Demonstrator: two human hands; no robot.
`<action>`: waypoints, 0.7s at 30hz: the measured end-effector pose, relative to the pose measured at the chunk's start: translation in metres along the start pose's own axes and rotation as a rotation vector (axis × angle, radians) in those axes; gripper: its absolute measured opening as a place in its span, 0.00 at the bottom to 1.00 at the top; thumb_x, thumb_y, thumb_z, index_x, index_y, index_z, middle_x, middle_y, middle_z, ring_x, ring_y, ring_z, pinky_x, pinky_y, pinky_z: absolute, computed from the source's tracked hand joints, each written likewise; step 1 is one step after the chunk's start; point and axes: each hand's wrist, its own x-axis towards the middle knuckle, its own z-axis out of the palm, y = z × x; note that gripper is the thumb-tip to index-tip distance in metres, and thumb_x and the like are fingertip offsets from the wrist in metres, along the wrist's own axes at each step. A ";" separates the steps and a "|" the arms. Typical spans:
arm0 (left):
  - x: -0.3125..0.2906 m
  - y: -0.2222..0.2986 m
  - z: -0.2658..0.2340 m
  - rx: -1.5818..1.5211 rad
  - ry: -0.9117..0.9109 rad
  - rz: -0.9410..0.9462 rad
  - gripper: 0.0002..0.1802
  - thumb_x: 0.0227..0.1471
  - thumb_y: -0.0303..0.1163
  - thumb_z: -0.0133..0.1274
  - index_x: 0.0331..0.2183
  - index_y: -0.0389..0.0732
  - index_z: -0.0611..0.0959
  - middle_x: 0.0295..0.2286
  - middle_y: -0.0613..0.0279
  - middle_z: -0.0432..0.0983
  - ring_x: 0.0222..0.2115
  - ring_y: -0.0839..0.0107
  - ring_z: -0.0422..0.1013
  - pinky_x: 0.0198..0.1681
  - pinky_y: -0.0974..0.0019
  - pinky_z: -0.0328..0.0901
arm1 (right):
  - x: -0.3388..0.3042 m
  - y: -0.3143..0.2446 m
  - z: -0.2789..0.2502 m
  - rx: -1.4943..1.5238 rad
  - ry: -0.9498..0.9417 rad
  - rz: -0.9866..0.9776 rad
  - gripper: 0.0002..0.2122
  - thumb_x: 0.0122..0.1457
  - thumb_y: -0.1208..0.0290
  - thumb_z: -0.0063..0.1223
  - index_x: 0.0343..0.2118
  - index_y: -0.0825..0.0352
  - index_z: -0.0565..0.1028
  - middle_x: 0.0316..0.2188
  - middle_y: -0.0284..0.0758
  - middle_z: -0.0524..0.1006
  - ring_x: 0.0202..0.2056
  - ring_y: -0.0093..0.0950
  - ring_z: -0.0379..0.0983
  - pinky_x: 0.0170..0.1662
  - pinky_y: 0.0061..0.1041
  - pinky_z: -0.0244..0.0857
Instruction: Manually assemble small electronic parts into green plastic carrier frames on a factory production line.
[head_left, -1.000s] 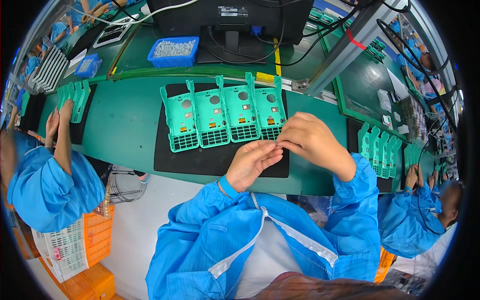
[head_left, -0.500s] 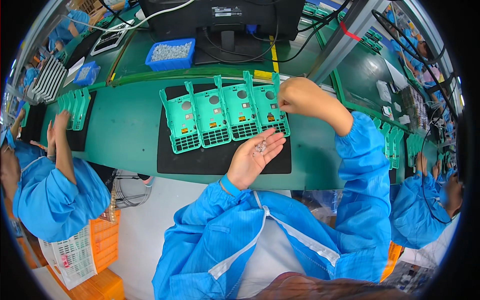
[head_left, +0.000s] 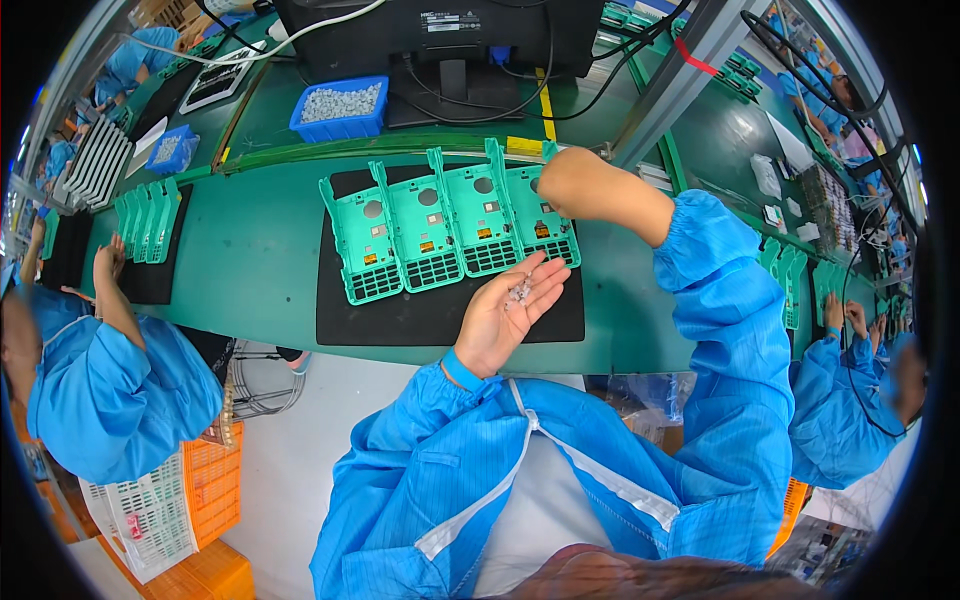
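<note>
My left hand (head_left: 488, 325) is palm up over the black mat (head_left: 430, 328), fingers stretched out, with small whitish translucent pieces (head_left: 519, 291) lying in its palm. Several green plastic housings (head_left: 433, 240) stand side by side on the mat, each with a grille at its near end, a round opening and a tall tab at the far end. My right hand (head_left: 580, 185) is closed over the far right part of the rightmost housing (head_left: 541, 215). Its fingertips are turned away and mostly hidden; what they hold cannot be made out.
A blue bin (head_left: 340, 108) of small white parts sits behind the green ledge (head_left: 380, 150), beside a monitor (head_left: 440, 45). A metal post (head_left: 680, 85) rises at the right. Co-workers in blue sleeves (head_left: 130, 400) handle similar housings on both sides.
My right hand has moved a little left and inward over the rightmost housing, covering more of it. My left hand has stayed almost in place, with the pieces still in its palm.
</note>
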 end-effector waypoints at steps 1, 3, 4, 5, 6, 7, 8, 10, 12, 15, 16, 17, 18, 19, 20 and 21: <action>0.000 0.000 0.000 0.009 0.007 0.006 0.27 0.59 0.29 0.36 0.57 0.26 0.58 0.53 0.39 0.61 0.55 0.53 0.61 0.58 0.59 0.60 | 0.002 0.000 0.001 0.004 -0.030 -0.003 0.04 0.42 0.71 0.60 0.19 0.66 0.78 0.20 0.40 0.77 0.27 0.39 0.76 0.28 0.37 0.68; 0.000 0.000 0.001 0.018 0.013 0.012 0.27 0.58 0.28 0.37 0.57 0.26 0.58 0.53 0.39 0.61 0.55 0.53 0.61 0.58 0.59 0.60 | 0.003 0.000 0.000 0.007 -0.059 -0.005 0.04 0.42 0.71 0.59 0.19 0.66 0.78 0.20 0.40 0.77 0.27 0.39 0.76 0.28 0.37 0.68; -0.001 0.000 0.003 0.051 0.017 0.016 0.26 0.58 0.27 0.38 0.57 0.26 0.58 0.53 0.39 0.62 0.55 0.53 0.62 0.57 0.60 0.61 | 0.002 -0.001 -0.002 0.013 -0.064 -0.015 0.04 0.42 0.72 0.59 0.20 0.66 0.78 0.20 0.40 0.77 0.27 0.39 0.76 0.28 0.37 0.68; -0.001 0.000 0.003 0.084 0.021 0.019 0.26 0.59 0.26 0.39 0.57 0.26 0.58 0.52 0.40 0.63 0.54 0.53 0.63 0.57 0.60 0.62 | 0.002 -0.001 -0.003 0.018 -0.068 -0.025 0.04 0.42 0.72 0.59 0.20 0.67 0.78 0.21 0.41 0.77 0.27 0.39 0.76 0.27 0.37 0.68; -0.002 0.000 0.003 0.086 0.021 0.020 0.26 0.59 0.26 0.39 0.57 0.26 0.58 0.52 0.40 0.63 0.54 0.53 0.63 0.57 0.60 0.62 | 0.003 -0.003 -0.004 0.018 -0.066 -0.025 0.04 0.42 0.72 0.59 0.20 0.67 0.78 0.21 0.41 0.77 0.27 0.39 0.76 0.27 0.37 0.68; -0.002 0.000 0.002 0.087 0.024 0.010 0.26 0.59 0.26 0.41 0.57 0.27 0.59 0.51 0.40 0.64 0.54 0.54 0.64 0.56 0.61 0.63 | 0.005 -0.005 -0.004 -0.036 -0.100 -0.004 0.03 0.43 0.72 0.59 0.20 0.66 0.79 0.21 0.39 0.77 0.29 0.37 0.76 0.29 0.36 0.68; -0.003 0.000 0.002 0.089 0.027 0.000 0.26 0.59 0.26 0.42 0.57 0.28 0.59 0.50 0.41 0.65 0.53 0.54 0.64 0.56 0.61 0.63 | 0.006 -0.007 -0.004 -0.090 -0.133 0.017 0.02 0.43 0.73 0.58 0.20 0.64 0.79 0.22 0.38 0.78 0.30 0.36 0.76 0.30 0.35 0.68; -0.004 -0.001 0.000 0.095 0.028 0.023 0.24 0.59 0.26 0.43 0.55 0.28 0.62 0.50 0.41 0.66 0.52 0.54 0.65 0.55 0.62 0.64 | 0.004 -0.012 0.000 -0.218 -0.057 -0.048 0.02 0.42 0.72 0.58 0.20 0.62 0.78 0.22 0.34 0.77 0.30 0.34 0.75 0.33 0.34 0.66; -0.005 0.000 0.000 0.102 0.029 0.043 0.22 0.60 0.27 0.43 0.54 0.29 0.64 0.49 0.42 0.67 0.52 0.55 0.66 0.54 0.62 0.65 | 0.004 -0.013 0.002 -0.345 0.019 -0.110 0.02 0.40 0.71 0.59 0.19 0.60 0.78 0.22 0.31 0.76 0.30 0.32 0.74 0.35 0.32 0.65; -0.009 0.001 0.001 0.090 0.073 0.055 0.20 0.60 0.28 0.43 0.52 0.30 0.67 0.47 0.41 0.69 0.51 0.54 0.67 0.54 0.61 0.65 | 0.006 -0.012 0.003 -0.348 0.029 -0.156 0.03 0.40 0.72 0.59 0.20 0.58 0.77 0.24 0.27 0.75 0.33 0.30 0.72 0.39 0.29 0.62; -0.010 0.002 0.000 0.098 0.087 0.058 0.19 0.60 0.29 0.44 0.51 0.30 0.69 0.45 0.45 0.71 0.49 0.58 0.68 0.53 0.63 0.66 | 0.005 -0.009 0.002 -0.303 0.102 -0.189 0.03 0.40 0.72 0.59 0.21 0.58 0.77 0.24 0.28 0.75 0.33 0.29 0.72 0.39 0.29 0.62; -0.011 0.002 -0.001 0.107 0.101 0.062 0.17 0.60 0.29 0.45 0.49 0.31 0.71 0.43 0.48 0.72 0.47 0.62 0.70 0.51 0.65 0.67 | 0.004 -0.007 0.001 -0.257 0.174 -0.222 0.04 0.40 0.72 0.59 0.21 0.58 0.76 0.24 0.29 0.75 0.33 0.29 0.72 0.39 0.29 0.62; -0.011 0.002 -0.007 0.110 0.100 0.066 0.17 0.60 0.29 0.45 0.49 0.31 0.71 0.43 0.48 0.72 0.47 0.62 0.70 0.51 0.65 0.67 | 0.003 -0.006 -0.001 -0.260 0.178 -0.224 0.04 0.40 0.72 0.59 0.21 0.58 0.76 0.24 0.29 0.75 0.33 0.29 0.72 0.39 0.29 0.62; -0.012 0.002 -0.015 0.089 0.063 0.077 0.17 0.60 0.29 0.46 0.48 0.31 0.72 0.41 0.53 0.73 0.44 0.66 0.71 0.49 0.67 0.68 | 0.000 -0.004 -0.004 -0.132 0.126 -0.186 0.04 0.40 0.71 0.60 0.22 0.59 0.76 0.24 0.29 0.74 0.33 0.30 0.72 0.39 0.29 0.62; -0.012 0.002 -0.020 0.069 0.025 0.088 0.17 0.59 0.29 0.47 0.48 0.31 0.73 0.38 0.57 0.74 0.40 0.71 0.71 0.47 0.69 0.68 | -0.002 -0.002 -0.006 -0.005 0.073 -0.149 0.04 0.41 0.71 0.61 0.22 0.60 0.76 0.24 0.30 0.74 0.33 0.30 0.71 0.39 0.30 0.62; -0.014 0.003 -0.015 0.070 0.076 0.093 0.16 0.58 0.29 0.48 0.47 0.31 0.75 0.35 0.63 0.73 0.36 0.76 0.70 0.44 0.72 0.68 | -0.005 -0.003 -0.011 -0.005 0.076 -0.153 0.04 0.41 0.71 0.61 0.22 0.60 0.76 0.24 0.30 0.74 0.33 0.30 0.71 0.39 0.30 0.62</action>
